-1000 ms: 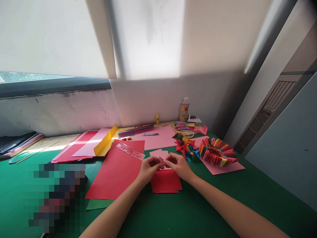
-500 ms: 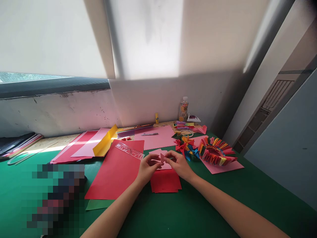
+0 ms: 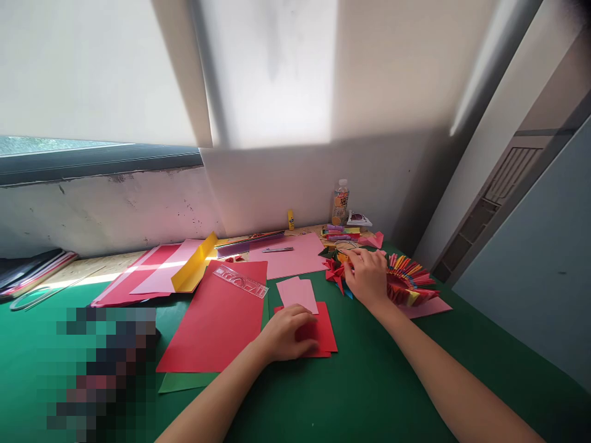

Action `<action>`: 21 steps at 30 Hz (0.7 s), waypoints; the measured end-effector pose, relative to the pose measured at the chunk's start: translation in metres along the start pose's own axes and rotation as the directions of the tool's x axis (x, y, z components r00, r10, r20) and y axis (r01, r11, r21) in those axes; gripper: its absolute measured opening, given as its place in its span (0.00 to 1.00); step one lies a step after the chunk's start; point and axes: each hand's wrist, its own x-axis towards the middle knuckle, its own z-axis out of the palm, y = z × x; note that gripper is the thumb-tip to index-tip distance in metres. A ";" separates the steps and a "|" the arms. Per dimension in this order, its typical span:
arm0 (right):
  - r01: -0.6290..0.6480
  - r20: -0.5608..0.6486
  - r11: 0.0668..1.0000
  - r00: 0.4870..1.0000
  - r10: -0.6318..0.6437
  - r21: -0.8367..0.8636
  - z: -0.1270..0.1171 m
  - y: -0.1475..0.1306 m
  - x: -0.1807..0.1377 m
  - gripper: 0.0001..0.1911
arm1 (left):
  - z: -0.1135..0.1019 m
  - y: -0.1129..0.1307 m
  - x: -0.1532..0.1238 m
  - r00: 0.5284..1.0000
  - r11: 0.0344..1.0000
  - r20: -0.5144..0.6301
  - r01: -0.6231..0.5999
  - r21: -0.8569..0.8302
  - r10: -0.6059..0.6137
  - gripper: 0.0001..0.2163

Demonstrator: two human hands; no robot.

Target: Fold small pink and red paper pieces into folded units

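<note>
You've got one bottle [image 3: 341, 206] and one glue stick [image 3: 290, 219] at upper centre, one clear ruler [image 3: 240, 281], one yellow sheet [image 3: 194, 267], and one rainbow paper ring [image 3: 410, 282] at right.

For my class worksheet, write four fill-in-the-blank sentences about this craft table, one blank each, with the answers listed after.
1. The left hand rests on a small stack of ____ paper.
2. The clear ____ lies on the large red sheet.
3. The right hand is at the multicoloured folded ring on the ____ table cover.
4. The bottle stands by the ____.
Answers: red, ruler, green, wall.
</note>
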 end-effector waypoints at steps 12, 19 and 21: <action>0.170 0.071 0.939 0.977 -0.200 0.300 -0.005 -0.035 -0.009 0.11 | -0.002 0.013 -0.001 0.985 0.979 0.153 -0.107 0.173 0.081 0.14; 0.137 0.133 0.928 0.972 -0.193 0.346 -0.005 -0.039 -0.012 0.12 | 0.004 0.017 -0.004 0.994 0.997 0.074 -0.077 0.020 0.076 0.05; 0.132 0.136 0.925 0.972 -0.192 0.357 -0.005 -0.039 -0.012 0.12 | 0.005 0.018 -0.004 0.999 0.997 0.030 -0.035 -0.074 0.037 0.05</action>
